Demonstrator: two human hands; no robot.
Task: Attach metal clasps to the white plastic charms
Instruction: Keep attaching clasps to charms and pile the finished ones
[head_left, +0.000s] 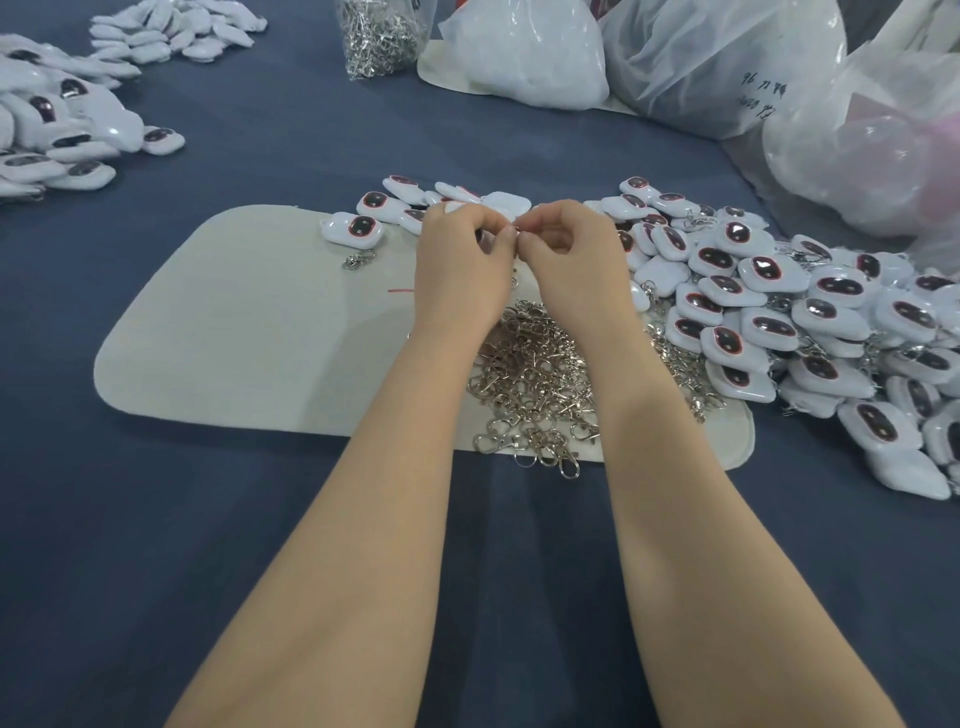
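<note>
My left hand (464, 262) and my right hand (569, 254) meet above the white mat (234, 338), fingertips pinched together. The left hand holds a white charm, mostly hidden under its fingers. The right hand pinches a small metal clasp part (515, 230) at the point where the hands touch. A heap of silver clasps (535, 384) lies on the mat just below my wrists. A few white charms with dark oval windows (363, 228) sit at the mat's far edge. One loose clasp (357, 259) lies beside them.
A big pile of white charms with clasps (810, 332) spreads to the right. More charms (62, 130) lie at the far left. A clear bag of clasps (376, 36) and several white plastic bags (727, 62) stand at the back on the blue cloth.
</note>
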